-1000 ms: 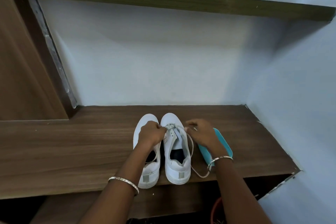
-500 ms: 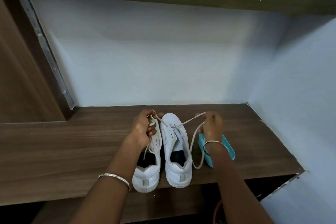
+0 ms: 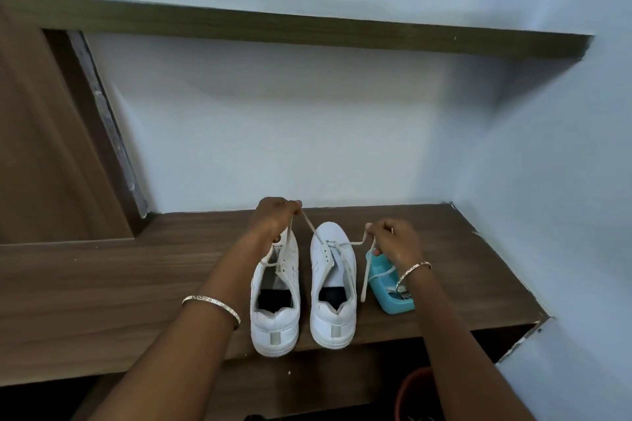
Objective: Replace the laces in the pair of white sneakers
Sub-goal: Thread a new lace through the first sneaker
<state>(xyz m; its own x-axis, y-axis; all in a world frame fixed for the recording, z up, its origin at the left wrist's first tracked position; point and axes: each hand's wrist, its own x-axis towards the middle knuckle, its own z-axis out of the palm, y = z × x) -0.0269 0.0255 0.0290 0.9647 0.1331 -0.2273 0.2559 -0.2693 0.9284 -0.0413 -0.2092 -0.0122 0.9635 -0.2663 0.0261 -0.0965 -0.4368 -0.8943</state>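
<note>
We see two hands pinching one flat white lace (image 3: 309,224). The left hand (image 3: 273,222) has its fingers curled tight on one side of it, the right hand (image 3: 396,243) on the other. Between the fingers, the lace dips into the right sneaker (image 3: 333,287). The left sneaker (image 3: 275,318) sits beside it on the wooden bench (image 3: 102,284). A blue tub (image 3: 388,304) with round corners lies under the right fingers.

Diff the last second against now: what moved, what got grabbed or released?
Both hands left the front eyelets of the right-hand sneaker. The left hand rose toward the wall and the right hand eased outward by the teal container, each pinching the lace and pulling it out from the eyelets. Nothing was let go. That sneaker, the left-hand sneaker and the container stayed put on the shelf.
</note>
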